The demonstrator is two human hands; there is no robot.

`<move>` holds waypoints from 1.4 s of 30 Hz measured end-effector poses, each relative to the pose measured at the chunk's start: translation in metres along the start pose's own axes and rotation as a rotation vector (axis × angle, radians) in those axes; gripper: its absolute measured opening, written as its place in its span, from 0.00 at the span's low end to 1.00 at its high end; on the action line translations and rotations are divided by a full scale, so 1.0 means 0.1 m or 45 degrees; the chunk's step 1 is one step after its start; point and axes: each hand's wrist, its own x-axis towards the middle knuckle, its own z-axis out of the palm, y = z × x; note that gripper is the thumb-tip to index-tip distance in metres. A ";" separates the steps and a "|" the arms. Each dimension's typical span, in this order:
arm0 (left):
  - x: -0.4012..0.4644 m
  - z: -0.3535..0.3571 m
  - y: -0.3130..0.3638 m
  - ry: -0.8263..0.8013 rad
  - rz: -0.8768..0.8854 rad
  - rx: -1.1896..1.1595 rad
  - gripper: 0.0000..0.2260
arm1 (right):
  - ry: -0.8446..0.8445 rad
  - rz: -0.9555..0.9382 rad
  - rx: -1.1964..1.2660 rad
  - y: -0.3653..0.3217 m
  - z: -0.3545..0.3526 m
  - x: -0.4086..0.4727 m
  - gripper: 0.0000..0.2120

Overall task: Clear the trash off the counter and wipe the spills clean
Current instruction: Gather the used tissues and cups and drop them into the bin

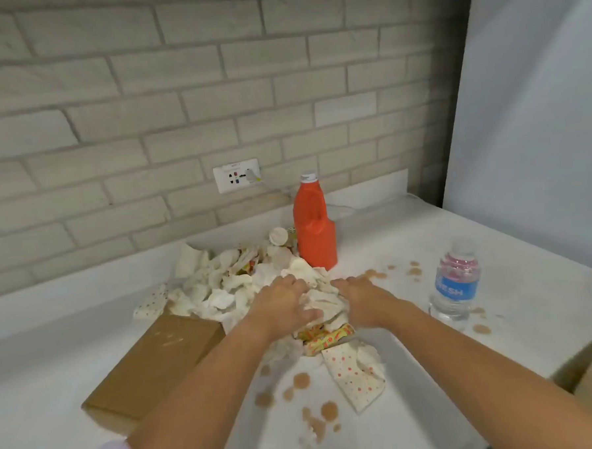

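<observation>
Both hands bracket 1 wad of crumpled napkins [321, 303] at the near edge of the trash heap [236, 282] in mid-counter [408, 239]. The left hand [281, 305] presses from 9 o'clock, fingers curled onto it, and the right hand [360, 300] cups it from 3 o'clock. The heap's long axis runs from 10 to 4 o'clock, so most trash lies left of the grip, nearer the left hand, while brown spills [301, 380] sit at 6 o'clock.

Trash pile [229, 286] lying mid-surface [460, 236] toward the back edge, jug [313, 230] standing behind it, box [151, 365] lying front-left, water bottle [455, 281] standing right.
</observation>
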 end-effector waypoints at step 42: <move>0.12 -0.91 0.53 0.570 0.336 -0.726 0.07 | 0.884 0.161 2.086 0.05 -1.03 -1.08 0.10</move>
